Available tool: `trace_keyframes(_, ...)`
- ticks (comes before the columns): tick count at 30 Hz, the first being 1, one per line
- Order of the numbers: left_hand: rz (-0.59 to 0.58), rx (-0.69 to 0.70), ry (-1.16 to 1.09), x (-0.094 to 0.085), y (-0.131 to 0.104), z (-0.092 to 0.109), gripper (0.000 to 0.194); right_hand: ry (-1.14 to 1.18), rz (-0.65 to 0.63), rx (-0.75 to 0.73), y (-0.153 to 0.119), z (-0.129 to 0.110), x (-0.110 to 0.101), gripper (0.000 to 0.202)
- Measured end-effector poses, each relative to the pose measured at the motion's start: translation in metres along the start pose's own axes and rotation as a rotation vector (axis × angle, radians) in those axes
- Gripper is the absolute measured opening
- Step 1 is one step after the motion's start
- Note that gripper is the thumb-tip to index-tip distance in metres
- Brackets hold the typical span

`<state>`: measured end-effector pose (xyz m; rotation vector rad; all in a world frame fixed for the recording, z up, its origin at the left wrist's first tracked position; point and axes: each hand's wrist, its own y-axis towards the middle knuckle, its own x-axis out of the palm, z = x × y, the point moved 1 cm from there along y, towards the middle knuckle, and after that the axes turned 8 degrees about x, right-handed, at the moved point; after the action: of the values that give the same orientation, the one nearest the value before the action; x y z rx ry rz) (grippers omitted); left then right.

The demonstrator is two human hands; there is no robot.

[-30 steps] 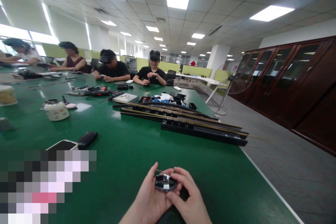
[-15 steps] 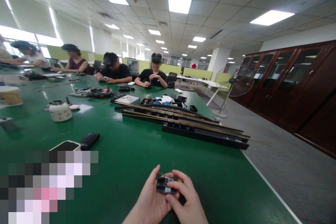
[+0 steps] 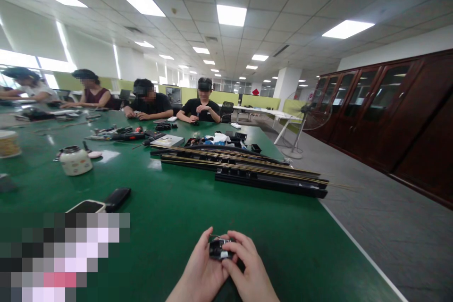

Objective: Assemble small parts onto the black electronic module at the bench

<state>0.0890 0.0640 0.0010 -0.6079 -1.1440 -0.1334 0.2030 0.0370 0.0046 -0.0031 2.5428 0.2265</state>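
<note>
Close to me, above the green table, both hands are around a small black part (image 3: 216,249) with a pale patch on its lower side and a thin wire-like piece along its top. My left hand (image 3: 202,264) cradles it from the left and below, the thumb upright beside it. The fingers of my right hand (image 3: 247,260) bend over its right side, fingertips on its face, and the thumb is below. What exactly the part is, I cannot make out. Its right end is hidden behind the right fingers.
Ahead lie long black rails (image 3: 272,184) with thin brass-coloured rods (image 3: 247,163). A cream jar (image 3: 75,161), a black object (image 3: 118,198) and a power tool (image 3: 129,136) are to the left on the green table (image 3: 159,245). Several people sit beyond; a fan (image 3: 306,109) stands right.
My view has tilted slightly and shifted, so the room sits a little further left in the picture. Both hands keep their hold on the black part, with hardly any change in the fingers.
</note>
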Motion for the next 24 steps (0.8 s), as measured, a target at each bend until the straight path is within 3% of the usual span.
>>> trace_keyframes(8, -0.108, 0.003, -0.039, 0.0037, -0.0068, 0.0025, 0.030, 0.061, 0.041, -0.046, -0.0012, 0.0014, -0.0002, 0.025)
trace_keyframes(24, -0.048, 0.009, -0.029, 0.0021, -0.0043, 0.0023, 0.025, 0.067, 0.048, -0.035, 0.0001, 0.0049, 0.0021, 0.025)
